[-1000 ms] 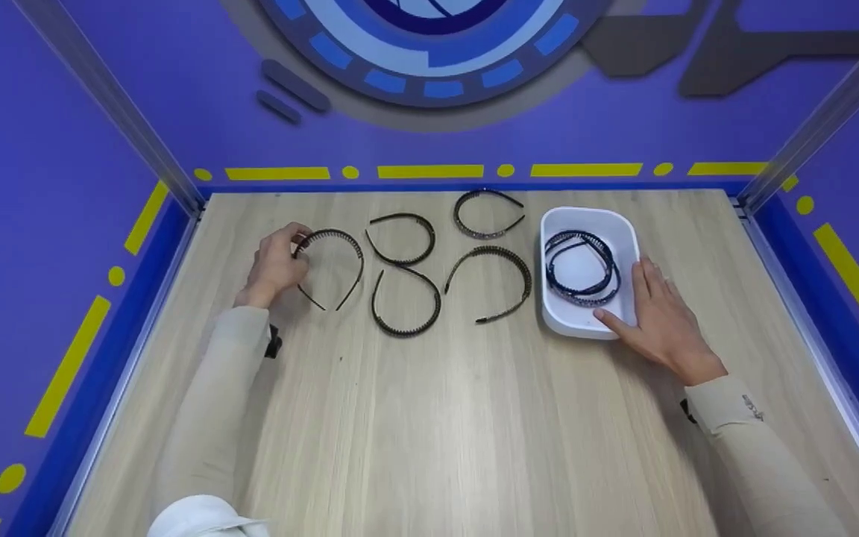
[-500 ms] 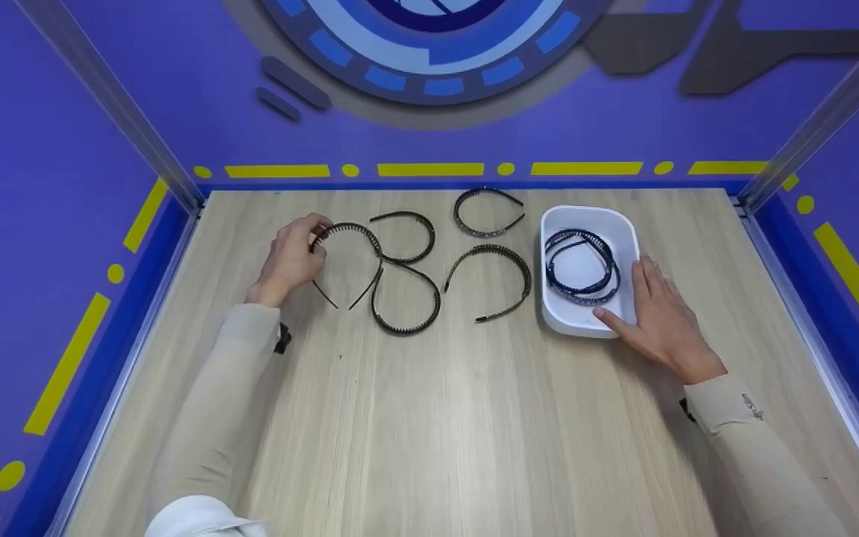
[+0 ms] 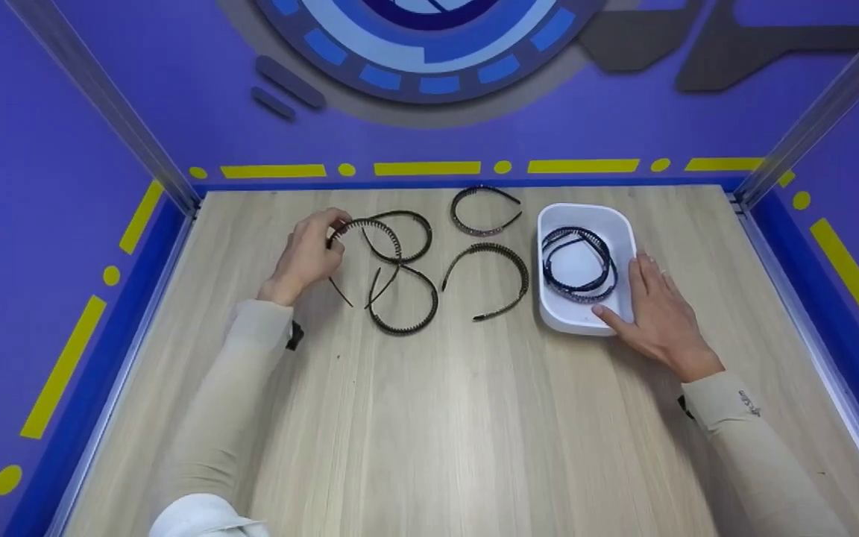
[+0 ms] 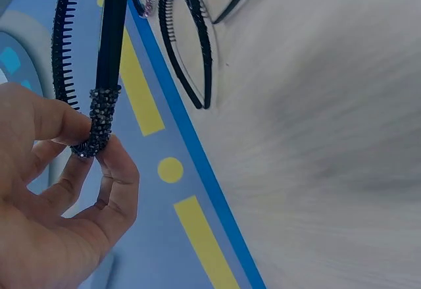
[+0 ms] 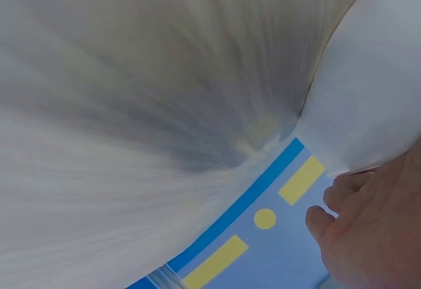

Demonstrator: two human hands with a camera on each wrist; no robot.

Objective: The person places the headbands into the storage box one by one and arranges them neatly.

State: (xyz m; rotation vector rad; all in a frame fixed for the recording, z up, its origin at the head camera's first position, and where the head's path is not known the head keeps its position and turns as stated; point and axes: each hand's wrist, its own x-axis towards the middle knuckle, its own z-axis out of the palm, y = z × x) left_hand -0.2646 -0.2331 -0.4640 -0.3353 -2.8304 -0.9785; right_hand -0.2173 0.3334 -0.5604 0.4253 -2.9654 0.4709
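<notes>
My left hand point(image 3: 309, 252) pinches a dark toothed headband point(image 3: 379, 224) at one side, holding it above the table; the left wrist view shows sparkly beads on the pinched part point(image 4: 100, 119). Its lower ends point toward me, and it overlaps two other headbands in the head view. At the right, my right hand point(image 3: 661, 321) lies along the side of a white plastic tub point(image 3: 582, 322), thumb at the near rim and fingers straight against the outer wall. Inside the tub lie several dark headbands point(image 3: 579, 287), some with glittery trim. The right wrist view shows only part of this hand beside the tub.
On the wooden table point(image 3: 429, 418) lie a back headband point(image 3: 429, 231), a front headband point(image 3: 403, 331), a brown toothed headband point(image 3: 523, 272) and a glittery headband point(image 3: 467, 227). Blue-purple panels point(image 3: 429, 138) enclose the back and sides.
My left hand has moved right with the pinched headband, which now overlaps the neighbouring ones in the head view. My right hand and the tub stay in place.
</notes>
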